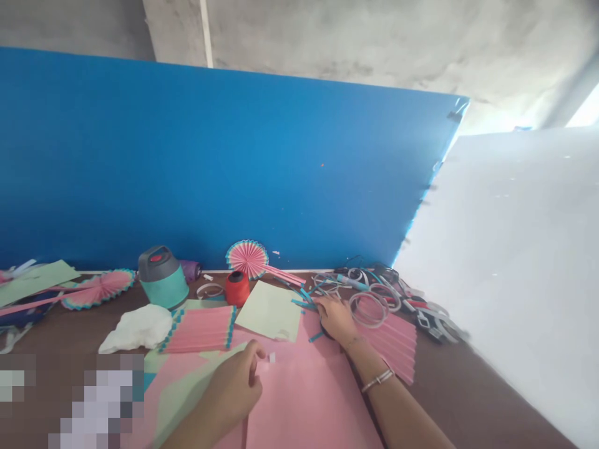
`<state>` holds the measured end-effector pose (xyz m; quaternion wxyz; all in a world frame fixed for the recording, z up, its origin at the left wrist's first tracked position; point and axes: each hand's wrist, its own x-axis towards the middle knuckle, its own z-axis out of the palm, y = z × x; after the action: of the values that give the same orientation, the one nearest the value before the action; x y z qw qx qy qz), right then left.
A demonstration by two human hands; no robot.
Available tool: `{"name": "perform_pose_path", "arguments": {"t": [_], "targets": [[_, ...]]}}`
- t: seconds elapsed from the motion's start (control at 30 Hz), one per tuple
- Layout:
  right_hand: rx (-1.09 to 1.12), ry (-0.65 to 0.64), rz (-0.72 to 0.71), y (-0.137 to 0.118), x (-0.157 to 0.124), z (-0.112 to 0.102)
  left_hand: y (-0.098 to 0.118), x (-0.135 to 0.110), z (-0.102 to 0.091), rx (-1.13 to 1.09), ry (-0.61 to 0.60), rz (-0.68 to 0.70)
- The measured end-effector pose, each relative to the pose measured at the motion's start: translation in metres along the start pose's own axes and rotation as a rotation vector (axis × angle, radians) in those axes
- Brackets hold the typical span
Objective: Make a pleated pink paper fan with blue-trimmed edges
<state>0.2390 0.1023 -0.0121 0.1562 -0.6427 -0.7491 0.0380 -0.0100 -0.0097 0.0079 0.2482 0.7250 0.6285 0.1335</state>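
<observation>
My left hand (pixel 236 383) rests on a large pink paper sheet (pixel 304 405), fingers pinched on a tiny white scrap (pixel 272 357). My right hand (pixel 334 317) reaches forward with its fingers spread flat on the table, touching thin blue paper strips (pixel 304 298) next to clear tape rings (pixel 369 307). A bracelet circles the right wrist. A pale green paper square (pixel 270 310) lies between the hands. A pleated pink sheet with blue edges (pixel 200 330) sits left of it.
A blue board (pixel 210 168) stands behind the brown table, a white board (pixel 524 262) at the right. A teal flask (pixel 162 277), red thread spool (pixel 237 287), pink paper fans (pixel 247 259), white crumpled cloth (pixel 138 327) and scattered tools (pixel 435 321) lie about.
</observation>
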Motion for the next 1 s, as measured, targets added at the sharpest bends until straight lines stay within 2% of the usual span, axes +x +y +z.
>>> {"name": "perform_pose_path", "arguments": {"t": [0.13,0.23,0.53,0.7,0.83,1.0], "targets": [[0.011,0.033,0.048,0.000,0.000,-0.001,0.005,-0.005,-0.006,-0.033,-0.045,0.058],[0.018,0.030,0.046,0.000,-0.001,-0.002,0.005,-0.007,-0.008,-0.046,-0.023,0.076],[0.068,0.005,0.064,0.002,0.000,-0.003,-0.006,0.001,0.002,0.015,0.043,0.050],[0.098,-0.009,0.055,0.003,0.001,-0.001,-0.005,0.005,0.002,0.064,0.055,-0.004],[0.108,0.000,0.059,0.004,0.003,0.005,-0.001,0.006,-0.002,0.096,0.095,-0.062],[0.097,0.044,0.061,0.002,0.004,0.004,-0.005,0.007,0.002,0.006,0.190,-0.011]]}}
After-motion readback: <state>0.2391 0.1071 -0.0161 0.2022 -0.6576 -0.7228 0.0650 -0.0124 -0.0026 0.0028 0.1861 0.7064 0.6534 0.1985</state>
